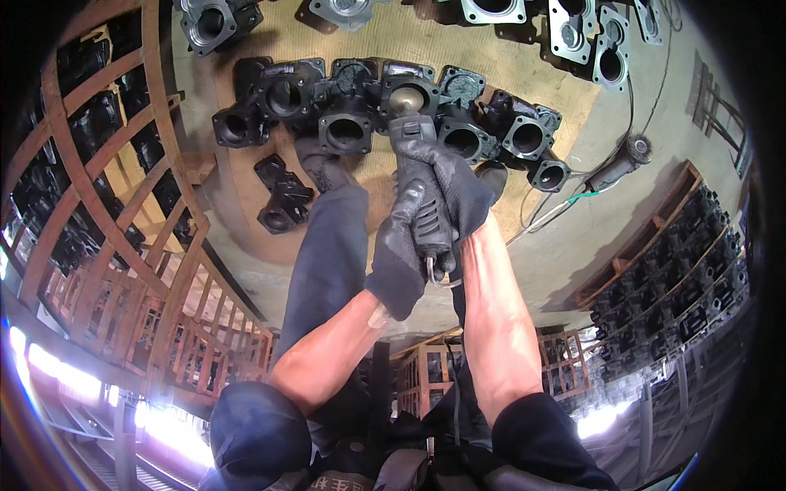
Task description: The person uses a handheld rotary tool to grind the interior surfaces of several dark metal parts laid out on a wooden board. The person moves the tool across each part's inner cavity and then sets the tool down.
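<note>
Both of my hands wear dark gloves and are closed around a black angle grinder (429, 219). My left hand (398, 245) wraps the near part of its body from the left. My right hand (463, 186) grips it from the right, a little farther forward. The tool's head points away from me, at the round opening of a black cast metal housing (422, 79) in the middle of the row. A blurred, brassy round patch shows in that opening, in front of the head. Beside it stands another flanged housing (344, 132).
More housings stand left and right on a tan cardboard sheet (246, 184), with machined silver flanges (573, 37) behind. A small casting (283, 196) lies near my left leg. A second grinder (610, 170) with cords rests at right. Rust-brown racks (147, 164) and stacked castings (671, 278) flank me.
</note>
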The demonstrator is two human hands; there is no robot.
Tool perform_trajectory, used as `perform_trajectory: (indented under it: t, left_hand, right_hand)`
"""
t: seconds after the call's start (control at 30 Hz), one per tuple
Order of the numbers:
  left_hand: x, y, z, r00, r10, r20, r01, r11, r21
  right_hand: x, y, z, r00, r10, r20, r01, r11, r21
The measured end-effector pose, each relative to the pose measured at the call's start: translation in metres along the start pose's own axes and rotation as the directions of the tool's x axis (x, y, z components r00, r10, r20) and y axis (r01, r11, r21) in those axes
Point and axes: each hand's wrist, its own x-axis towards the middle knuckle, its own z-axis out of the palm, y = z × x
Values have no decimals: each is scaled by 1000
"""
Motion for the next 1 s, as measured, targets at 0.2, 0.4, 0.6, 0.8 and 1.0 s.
perform_trajectory:
  t: [0.2,0.4,0.6,0.8,1.0]
  left_hand:
    - [13,14,8,998,13,-62,-7,996,91]
    - [17,15,9,1000,-5,-31,8,994,113]
    - [-7,4,16,998,-7,-56,16,986,168]
    - [-10,4,11,996,-1,-94,0,1000,-10]
    - [-19,9,18,997,-14,-72,18,999,48]
  right_hand:
    - [12,-5,2,998,17,67,-21,998,57]
    - [41,20,-23,975,-169,141,155,982,107]
    - [8,7,-17,993,-68,100,63,997,48]
    - [4,9,-6,992,-13,125,4,998,70]
    - [-9,1,0,995,-14,95,10,999,45]
